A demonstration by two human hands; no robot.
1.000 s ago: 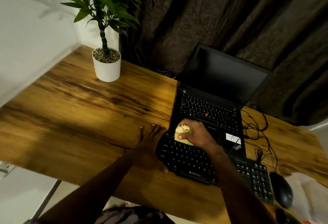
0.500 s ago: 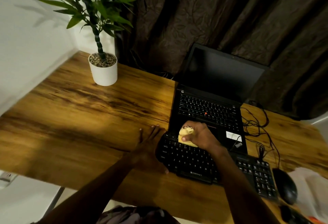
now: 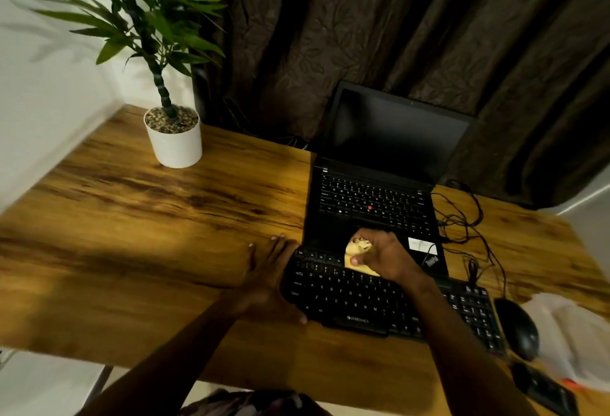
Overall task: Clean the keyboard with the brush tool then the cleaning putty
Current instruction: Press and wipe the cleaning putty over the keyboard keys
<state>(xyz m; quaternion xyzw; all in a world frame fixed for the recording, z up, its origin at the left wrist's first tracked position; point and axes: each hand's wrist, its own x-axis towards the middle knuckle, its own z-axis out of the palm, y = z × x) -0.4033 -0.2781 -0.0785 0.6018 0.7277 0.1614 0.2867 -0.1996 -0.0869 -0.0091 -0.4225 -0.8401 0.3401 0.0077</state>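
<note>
Two hands are at a black keyboard (image 3: pixel 356 300) that lies on a wooden worktop (image 3: pixel 148 234). The right hand (image 3: pixel 386 259) is curled round a lump of yellow cleaning putty (image 3: pixel 355 255), thumb underneath and fingers over the top. The putty sits at the keyboard's upper key rows, left of centre, its lower edge against the keys. The left hand (image 3: pixel 270 270) lies flat with straight fingers on the worktop, holding nothing, pressed against the keyboard's left end with the thumb at the front corner.

The word "ZEBRONICS" (image 3: pixel 358 319) is printed in pale letters on the keyboard's front edge, and the key letters QWERTY can be read.

Just behind the keyboard stands an open black laptop (image 3: pixel 373 204) with a dark screen. A "ThinkPad" logo (image 3: pixel 431 261) is set at an angle on its palm rest, beside a white sticker (image 3: pixel 421 244) whose print is too blurred to read. A red pointing nub (image 3: pixel 369 207) sits among the laptop's keys.

Black cables (image 3: pixel 462 217) lie tangled to the right of the laptop. A black mouse (image 3: pixel 516 328) rests beside the keyboard's right end, next to something white and crumpled (image 3: pixel 567 333). A green plant in a white pot (image 3: pixel 175 141) stands at the worktop's far left, before a dark curtain (image 3: pixel 330 36).
</note>
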